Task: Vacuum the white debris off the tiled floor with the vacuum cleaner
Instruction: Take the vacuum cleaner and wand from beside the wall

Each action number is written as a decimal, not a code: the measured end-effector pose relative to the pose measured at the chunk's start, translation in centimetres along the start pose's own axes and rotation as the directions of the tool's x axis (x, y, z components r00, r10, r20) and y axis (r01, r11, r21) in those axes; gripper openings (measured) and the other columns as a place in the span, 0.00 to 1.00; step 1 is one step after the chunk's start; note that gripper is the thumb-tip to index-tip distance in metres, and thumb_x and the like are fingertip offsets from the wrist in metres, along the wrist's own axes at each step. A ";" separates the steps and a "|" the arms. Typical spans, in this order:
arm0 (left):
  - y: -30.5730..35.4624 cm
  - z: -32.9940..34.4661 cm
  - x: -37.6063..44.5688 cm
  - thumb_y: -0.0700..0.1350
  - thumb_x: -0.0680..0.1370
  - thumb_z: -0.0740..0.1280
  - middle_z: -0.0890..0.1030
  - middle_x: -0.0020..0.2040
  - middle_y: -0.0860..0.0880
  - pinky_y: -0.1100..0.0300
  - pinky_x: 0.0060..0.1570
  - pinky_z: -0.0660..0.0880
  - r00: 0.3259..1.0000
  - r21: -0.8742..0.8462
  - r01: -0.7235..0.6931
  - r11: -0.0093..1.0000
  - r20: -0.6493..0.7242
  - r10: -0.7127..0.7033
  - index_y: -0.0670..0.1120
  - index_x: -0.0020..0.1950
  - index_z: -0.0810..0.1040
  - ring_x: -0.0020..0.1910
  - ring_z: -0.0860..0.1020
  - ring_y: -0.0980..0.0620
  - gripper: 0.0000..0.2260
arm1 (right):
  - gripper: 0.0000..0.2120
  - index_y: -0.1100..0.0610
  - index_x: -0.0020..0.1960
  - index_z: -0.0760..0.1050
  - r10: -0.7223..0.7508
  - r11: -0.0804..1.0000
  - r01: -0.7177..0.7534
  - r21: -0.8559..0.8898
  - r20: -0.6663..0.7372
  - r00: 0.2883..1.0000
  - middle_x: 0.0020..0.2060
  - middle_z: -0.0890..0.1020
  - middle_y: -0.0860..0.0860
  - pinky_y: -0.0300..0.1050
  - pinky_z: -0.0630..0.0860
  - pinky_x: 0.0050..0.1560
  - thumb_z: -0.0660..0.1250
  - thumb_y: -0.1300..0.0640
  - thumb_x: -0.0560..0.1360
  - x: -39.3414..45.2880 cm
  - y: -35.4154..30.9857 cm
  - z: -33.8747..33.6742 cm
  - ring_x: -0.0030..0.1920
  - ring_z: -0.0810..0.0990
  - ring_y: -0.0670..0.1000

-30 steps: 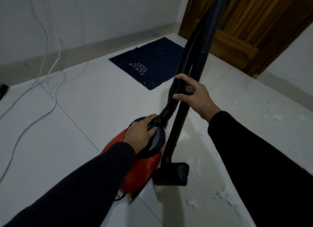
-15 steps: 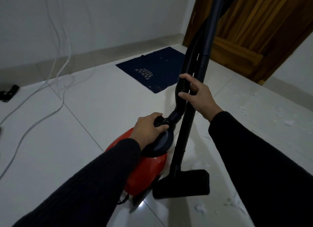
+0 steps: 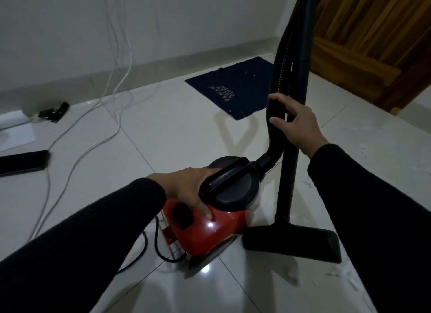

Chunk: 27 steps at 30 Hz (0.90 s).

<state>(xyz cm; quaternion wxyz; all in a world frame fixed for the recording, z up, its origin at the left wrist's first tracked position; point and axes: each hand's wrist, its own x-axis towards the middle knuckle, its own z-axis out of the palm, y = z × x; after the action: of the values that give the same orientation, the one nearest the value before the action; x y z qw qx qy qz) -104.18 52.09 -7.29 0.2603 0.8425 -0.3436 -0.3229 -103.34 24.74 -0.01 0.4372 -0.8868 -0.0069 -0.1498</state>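
The red vacuum cleaner sits on the tiled floor right under my left hand. That hand lies over its top, beside the dark round lid with its carry handle; my thumb presses the red shell, so I am holding the body rather than gripping the handle. My right hand is closed around the ribbed black hose, fingers curled round its front, just beside the upright black tube. Below that hand the tube ends in the wide floor nozzle, flat on the tiles and touching the red body's right side. White debris is scattered on the tiles to the right of my right arm. A black power cord loops out under my left sleeve. Beyond my right hand lies a dark blue mat, with a wooden door to its right. Far left of my left hand, white cables trail from the wall past a black bar-shaped object.
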 end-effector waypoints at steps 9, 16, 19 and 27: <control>-5.0 1.4 -0.3 0.43 0.55 0.82 0.47 0.78 0.60 0.46 0.74 0.57 0.996 0.213 -0.082 0.974 0.001 0.084 0.60 0.76 0.44 0.77 0.48 0.54 0.62 | 0.27 0.39 0.65 0.73 -0.016 1.000 0.016 0.003 0.027 0.999 0.65 0.77 0.47 0.52 0.74 0.67 0.69 0.67 0.75 0.4 -0.3 1.0 0.65 0.75 0.47; -5.9 1.8 0.0 0.48 0.54 0.82 0.46 0.78 0.60 0.47 0.72 0.61 0.986 0.351 -0.129 0.927 -0.055 0.158 0.57 0.77 0.46 0.76 0.54 0.51 0.61 | 0.28 0.39 0.64 0.73 -0.003 0.999 0.002 0.034 0.035 0.999 0.64 0.77 0.45 0.51 0.74 0.67 0.69 0.68 0.75 0.2 -0.6 1.7 0.64 0.76 0.47; -5.4 2.2 -0.7 0.45 0.56 0.82 0.50 0.78 0.57 0.52 0.71 0.62 0.987 0.374 -0.083 0.923 -0.096 0.128 0.56 0.77 0.43 0.73 0.60 0.49 0.61 | 0.27 0.39 0.64 0.73 0.007 0.999 -0.008 0.037 0.032 0.999 0.63 0.76 0.45 0.50 0.75 0.67 0.68 0.68 0.75 0.1 -0.9 1.7 0.64 0.76 0.46; -2.8 -0.9 -0.9 0.48 0.63 0.78 0.51 0.78 0.58 0.53 0.71 0.60 0.999 0.607 -0.037 0.794 0.008 0.041 0.56 0.76 0.52 0.73 0.63 0.51 0.48 | 0.26 0.46 0.66 0.76 -0.009 1.000 0.009 -0.006 0.023 1.000 0.61 0.77 0.43 0.34 0.71 0.67 0.69 0.69 0.74 -0.4 -1.0 1.5 0.64 0.75 0.45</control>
<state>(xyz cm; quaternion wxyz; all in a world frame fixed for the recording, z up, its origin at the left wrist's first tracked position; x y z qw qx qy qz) -102.92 54.70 -8.21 -0.0158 0.8752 -0.4457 -0.1876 -103.48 26.62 -0.20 0.4336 -0.8898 -0.0152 -0.1416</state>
